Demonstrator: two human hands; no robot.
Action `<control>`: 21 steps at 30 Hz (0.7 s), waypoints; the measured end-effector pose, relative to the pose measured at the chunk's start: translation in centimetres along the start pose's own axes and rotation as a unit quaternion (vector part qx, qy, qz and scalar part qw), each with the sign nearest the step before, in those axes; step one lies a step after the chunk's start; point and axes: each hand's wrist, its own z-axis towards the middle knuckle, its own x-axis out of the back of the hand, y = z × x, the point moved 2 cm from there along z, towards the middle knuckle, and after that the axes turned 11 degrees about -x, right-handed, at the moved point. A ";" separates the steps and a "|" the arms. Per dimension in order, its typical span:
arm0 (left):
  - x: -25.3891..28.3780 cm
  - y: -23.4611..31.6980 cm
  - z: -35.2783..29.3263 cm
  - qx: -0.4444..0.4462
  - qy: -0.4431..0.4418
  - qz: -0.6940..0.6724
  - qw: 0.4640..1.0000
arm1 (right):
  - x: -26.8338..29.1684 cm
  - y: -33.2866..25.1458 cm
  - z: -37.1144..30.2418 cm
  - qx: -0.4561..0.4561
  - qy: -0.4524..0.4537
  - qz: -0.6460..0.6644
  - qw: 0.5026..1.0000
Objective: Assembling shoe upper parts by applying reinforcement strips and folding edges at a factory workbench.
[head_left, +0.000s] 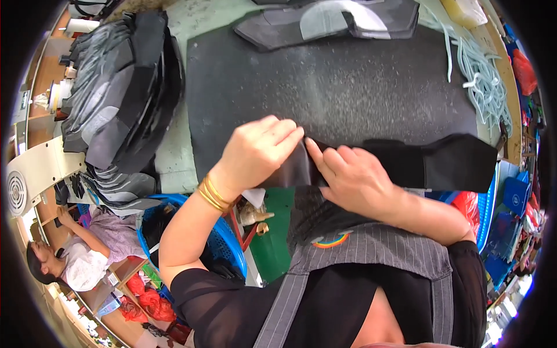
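A long black strip of fabric or leather-like material (pixel 458 161) lies along the near edge of a dark work mat (pixel 348 87). My left hand (pixel 258 152) is closed, its fingertips pinching the strip's left part near its upper edge. Beside it my right hand (pixel 355 177) presses on the strip, index finger pointing to the pinched spot and the other fingers curled. Between my hands a shiny section of the material (pixel 297 168) hangs toward the table's near edge. The fingertips hide the exact spot being pinched.
A tall pile of black and grey cut pieces (pixel 125 87) stands at the left. More cut pieces (pixel 331 23) lie at the far edge, with a tangle of pale cords (pixel 484 81) at the right. A blue basket (pixel 235 255) is below left. Another person (pixel 87 255) sits farther left.
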 end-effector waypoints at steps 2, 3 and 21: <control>0.4 0.4 0.2 -0.018 -0.023 0.055 0.998 | -0.1 -0.2 0.5 -0.005 -0.006 -0.027 1.000; 0.4 0.9 0.1 -0.013 -0.035 0.071 0.997 | -0.4 -0.7 0.2 -0.006 -0.009 -0.022 1.000; -3.5 9.3 0.3 0.091 -0.014 -0.174 0.980 | 3.2 4.4 -7.2 0.137 0.156 -0.052 0.977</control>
